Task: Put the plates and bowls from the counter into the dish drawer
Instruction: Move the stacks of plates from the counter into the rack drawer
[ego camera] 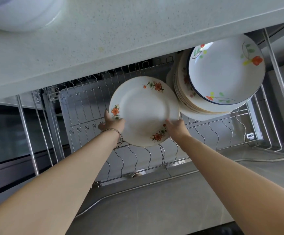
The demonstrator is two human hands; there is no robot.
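A white plate with orange flowers point(144, 109) hangs over the open wire dish drawer point(80, 106), near its middle. My left hand point(111, 123) grips the plate's near-left rim, thumb on top. My right hand point(176, 127) holds the near-right rim. To the right, a stack of plates point(185, 97) stands in the drawer, with a blue-rimmed flowered bowl point(226, 68) on top of the stack.
The speckled counter point(104, 39) overhangs the drawer's back. A white dish point(19, 12) sits at the counter's far left. Wire dividers fill the rack point(137, 158) in front of and left of the held plate. The floor point(154, 209) lies below.
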